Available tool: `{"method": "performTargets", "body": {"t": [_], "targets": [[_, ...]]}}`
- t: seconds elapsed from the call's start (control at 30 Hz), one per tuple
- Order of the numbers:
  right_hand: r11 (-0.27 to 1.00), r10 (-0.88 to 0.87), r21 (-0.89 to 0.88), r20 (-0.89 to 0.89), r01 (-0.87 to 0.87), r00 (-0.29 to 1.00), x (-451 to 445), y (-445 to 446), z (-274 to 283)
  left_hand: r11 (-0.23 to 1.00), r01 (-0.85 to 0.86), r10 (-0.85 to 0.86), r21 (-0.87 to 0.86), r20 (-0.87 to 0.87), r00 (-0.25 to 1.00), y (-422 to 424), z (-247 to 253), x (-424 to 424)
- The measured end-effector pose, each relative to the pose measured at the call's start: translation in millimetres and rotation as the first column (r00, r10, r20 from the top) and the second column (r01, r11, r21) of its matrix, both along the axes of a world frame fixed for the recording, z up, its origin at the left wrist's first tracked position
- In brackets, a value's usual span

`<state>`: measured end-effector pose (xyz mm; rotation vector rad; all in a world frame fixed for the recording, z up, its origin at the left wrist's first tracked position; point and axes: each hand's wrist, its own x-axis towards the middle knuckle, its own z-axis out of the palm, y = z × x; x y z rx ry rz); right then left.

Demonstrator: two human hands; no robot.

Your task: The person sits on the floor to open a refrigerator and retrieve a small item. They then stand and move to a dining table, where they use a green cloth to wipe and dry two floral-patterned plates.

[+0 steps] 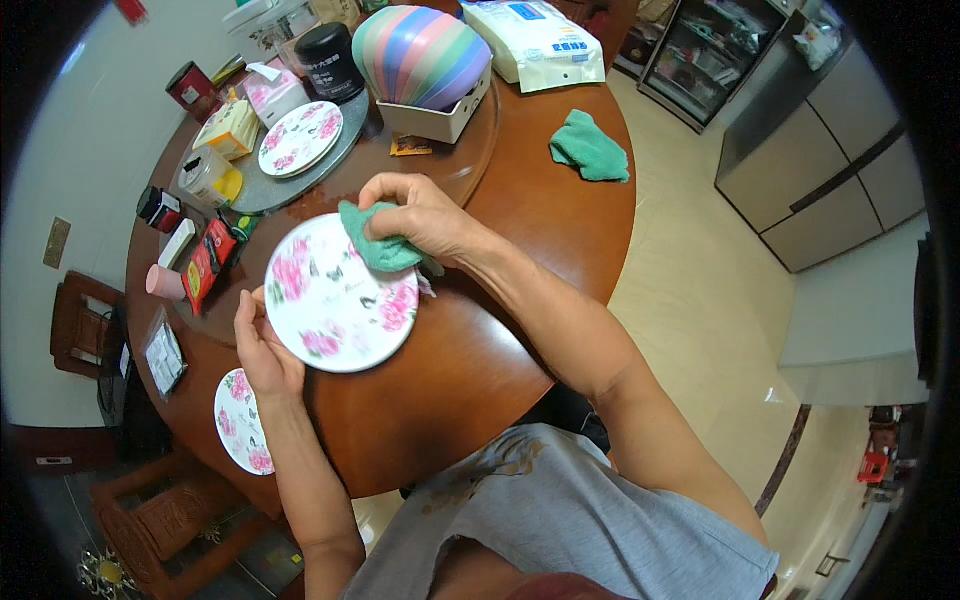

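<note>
My left hand [270, 349] holds a round white plate with pink flowers [345, 300] by its left edge, tilted up over the wooden table. With my right hand [420, 221] I pinch a green cloth [386, 244] against the plate's upper right edge. Beside my left forearm, a similar flowered plate [238, 420] lies on the table, partly hidden by the arm. Further back, another flowered plate [301, 137] tops a small stack on a grey turntable. A second green cloth [590, 147] lies crumpled near the table's right edge.
The round wooden table [420, 420] carries a striped, rounded object [420, 56] in a white box, a wipes pack [540, 45], a black jar [330, 64], a clear tub [206, 176], a red packet [208, 259] and a pink cup [165, 283]. A carved wooden chair [176, 525] stands at lower left.
</note>
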<state>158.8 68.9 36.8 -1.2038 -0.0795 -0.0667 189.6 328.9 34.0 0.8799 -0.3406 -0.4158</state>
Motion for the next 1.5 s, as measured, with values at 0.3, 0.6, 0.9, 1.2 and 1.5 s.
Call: {"method": "performTargets", "body": {"t": [0.3, 0.6, 0.9, 1.2, 1.5], "targets": [[0.958, 0.245, -0.147, -0.035, -0.247, 0.969, -8, 14, 4, 0.887, 0.12, -0.121, 0.446, -0.027, 0.992, -11, 10, -19], [0.948, 0.251, -0.205, 0.012, -0.243, 0.968, -11, 24, 4, 0.853, 0.058, -0.132, 0.518, 0.106, 0.986, -11, 1, -21], [0.988, 0.039, -0.146, 0.003, -0.038, 0.999, -8, 25, 5, 0.943, -0.081, 0.075, 0.324, 0.03, 0.997, -7, -3, -9], [1.0, -0.001, 0.011, 0.039, 0.001, 0.999, -8, 40, -7, 0.882, -0.428, 0.442, 0.198, -0.031, 0.897, 2, -2, 4], [0.986, -0.163, -0.028, 0.05, 0.164, 0.985, 1, 20, -6, 0.897, -0.422, 0.41, 0.132, 0.108, 0.906, -9, -6, 3]]}}
